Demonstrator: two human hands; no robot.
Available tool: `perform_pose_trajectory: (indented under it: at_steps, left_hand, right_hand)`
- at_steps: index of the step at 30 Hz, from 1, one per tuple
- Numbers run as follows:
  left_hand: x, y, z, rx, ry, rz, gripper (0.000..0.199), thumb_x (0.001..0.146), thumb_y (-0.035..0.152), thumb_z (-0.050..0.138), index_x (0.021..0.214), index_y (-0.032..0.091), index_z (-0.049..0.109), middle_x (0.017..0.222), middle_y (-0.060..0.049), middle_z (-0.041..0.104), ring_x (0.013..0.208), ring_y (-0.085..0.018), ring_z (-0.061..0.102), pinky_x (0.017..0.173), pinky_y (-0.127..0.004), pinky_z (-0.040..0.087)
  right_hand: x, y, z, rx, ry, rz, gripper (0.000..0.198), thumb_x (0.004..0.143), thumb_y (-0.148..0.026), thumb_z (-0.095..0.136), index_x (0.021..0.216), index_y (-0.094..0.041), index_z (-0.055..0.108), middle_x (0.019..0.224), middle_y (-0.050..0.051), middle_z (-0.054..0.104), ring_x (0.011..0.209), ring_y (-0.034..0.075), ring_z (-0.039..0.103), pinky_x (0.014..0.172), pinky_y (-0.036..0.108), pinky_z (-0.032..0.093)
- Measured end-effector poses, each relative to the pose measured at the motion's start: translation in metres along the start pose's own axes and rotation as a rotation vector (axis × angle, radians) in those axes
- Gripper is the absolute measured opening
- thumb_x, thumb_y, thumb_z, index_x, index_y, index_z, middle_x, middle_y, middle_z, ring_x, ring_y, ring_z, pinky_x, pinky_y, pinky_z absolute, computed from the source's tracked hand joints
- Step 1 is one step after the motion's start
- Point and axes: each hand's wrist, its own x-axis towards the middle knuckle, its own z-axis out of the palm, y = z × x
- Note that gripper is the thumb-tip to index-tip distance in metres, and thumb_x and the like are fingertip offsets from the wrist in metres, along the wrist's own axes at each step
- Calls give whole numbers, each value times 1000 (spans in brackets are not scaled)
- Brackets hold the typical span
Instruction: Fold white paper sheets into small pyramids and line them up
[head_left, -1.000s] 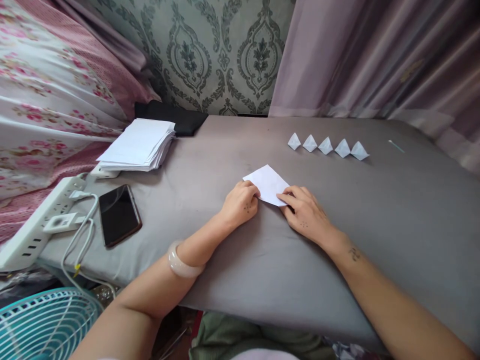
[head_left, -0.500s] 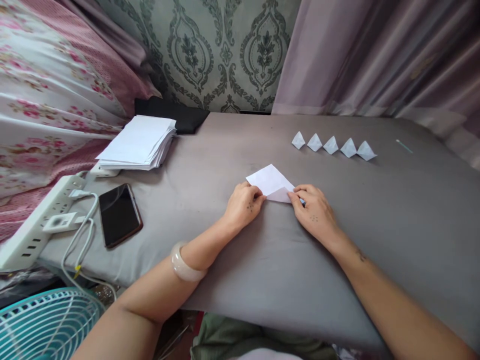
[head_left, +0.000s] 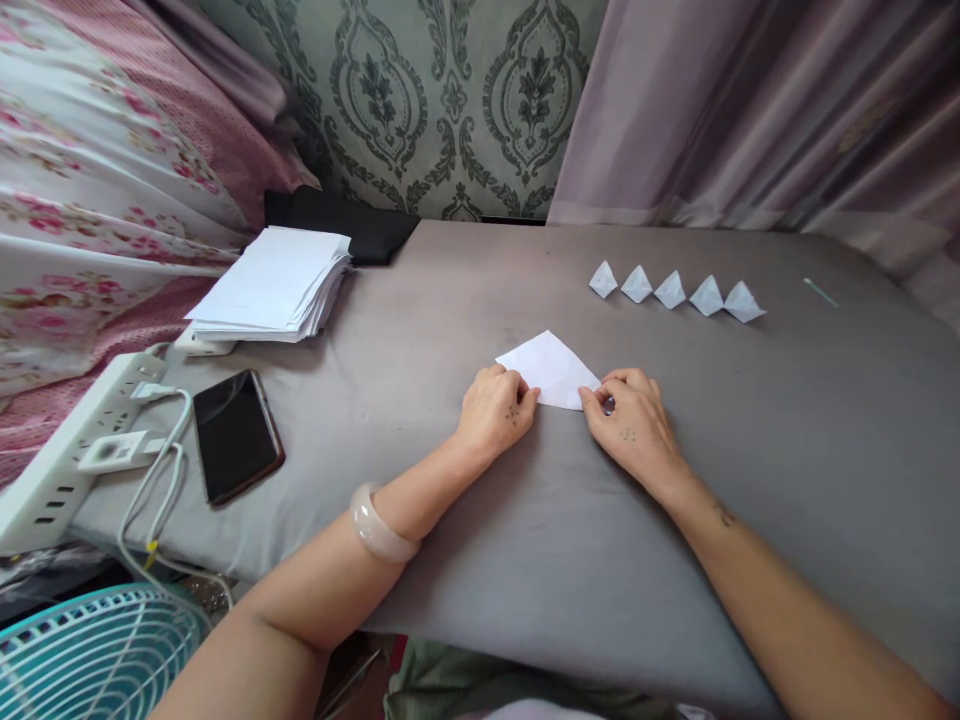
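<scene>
A white sheet of paper [head_left: 553, 366] lies on the grey cloth in front of me, one corner pointing away. Along its near side runs a straight edge. My left hand [head_left: 496, 408] pinches the left part of that edge between thumb and fingers. At the right corner, my right hand [head_left: 630, 420] grips the paper with thumb and index finger, the other fingers curled. Both hands cover the paper's side corners. Beyond the right hand stands a row of several small folded paper pieces [head_left: 671, 290], white and pointed at the top.
A stack of white paper [head_left: 274, 280] lies at the back left, beside a black folded item [head_left: 356, 228]. Nearer are a phone [head_left: 238, 437] and a power strip [head_left: 82, 445] with white cables. A fan [head_left: 97, 650] stands at lower left. A thin stick [head_left: 821, 292] lies far right.
The triangular flap seen at the paper's near edge no longer shows; the front now looks like one flat surface. Both hands keep their hold, and the view has shifted slightly.
</scene>
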Motion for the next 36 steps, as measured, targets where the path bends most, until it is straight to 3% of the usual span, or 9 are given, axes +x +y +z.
perform_pose_trajectory:
  at_steps: [9,22,26,30,36]
  left_hand:
    - [2,2,-2,-9,-39,-45,20,81,32,61,69,16,62,81,-10,61,83,-23,56,74,-37,47]
    - [-4,7,-8,116,-89,-10,11,89,24,52,95,15,53,94,-8,56,88,-21,46,83,-34,41]
    - [-1,5,-8,138,-96,128,20,89,18,46,108,16,55,105,-9,52,94,-22,42,88,-35,40]
    - [5,-1,-4,150,-217,357,43,89,8,34,124,24,53,109,-8,52,93,-21,42,89,-35,40]
    - [9,-8,0,211,-271,395,53,87,6,33,132,27,52,106,-9,50,89,-20,41,89,-36,40]
  right_hand:
    - [4,2,0,58,-45,59,25,79,-39,59,61,-22,56,91,9,57,85,24,51,86,45,43]
    - [6,2,-3,57,-126,131,26,78,-41,60,63,-20,59,98,9,57,87,23,49,86,41,43]
    - [6,4,-2,55,-132,119,26,79,-41,60,63,-20,59,98,9,56,86,23,50,86,41,43]
    - [5,6,-1,35,-134,91,27,81,-42,59,65,-20,58,98,9,56,87,24,49,85,41,44]
    - [1,1,-10,-59,-173,57,28,85,-46,54,73,-20,56,99,10,54,90,26,48,81,41,44]
